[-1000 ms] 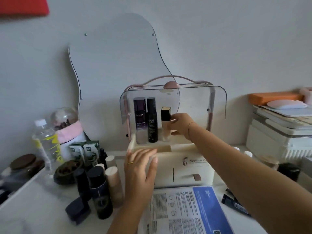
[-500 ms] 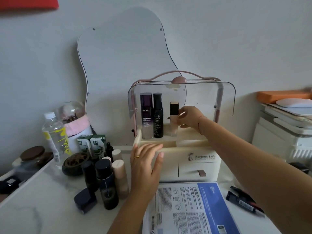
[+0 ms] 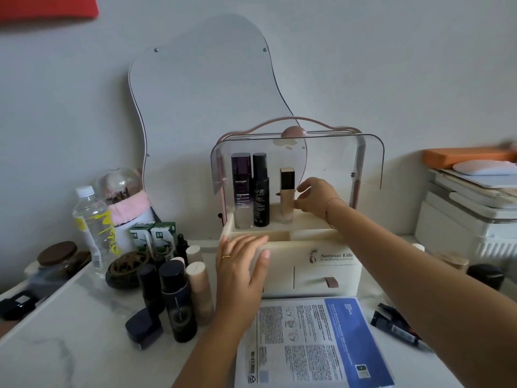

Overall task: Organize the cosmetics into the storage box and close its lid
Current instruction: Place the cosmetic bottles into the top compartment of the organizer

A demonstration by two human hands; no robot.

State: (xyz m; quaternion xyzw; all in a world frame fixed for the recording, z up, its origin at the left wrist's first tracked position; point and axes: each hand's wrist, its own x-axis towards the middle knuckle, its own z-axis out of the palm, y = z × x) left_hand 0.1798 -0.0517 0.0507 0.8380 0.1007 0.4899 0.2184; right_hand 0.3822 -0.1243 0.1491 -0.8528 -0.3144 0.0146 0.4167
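A cream storage box (image 3: 321, 266) with two front drawers stands at the table's middle, its clear lid (image 3: 338, 161) swung up. In its upper tray stand a purple bottle (image 3: 241, 189), a black bottle (image 3: 260, 189) and a beige foundation bottle (image 3: 286, 198) with a dark cap. My right hand (image 3: 316, 198) reaches in from the right and pinches the foundation bottle's side with curled fingertips. My left hand (image 3: 240, 271) lies flat on the box's front left corner, fingers straight.
Left of the box stand loose cosmetics: a dark bottle (image 3: 179, 301), beige tubes (image 3: 199, 289), a dark compact (image 3: 144, 327), green cartons (image 3: 154, 236) and a water bottle (image 3: 93, 231). A printed packet (image 3: 310, 343) lies in front, with black tubes (image 3: 397, 324) to the right. A mirror (image 3: 209, 107) leans behind.
My right hand has lowered the foundation bottle until it stands upright in the tray beside the black bottle. My left hand has stayed on the box's corner.
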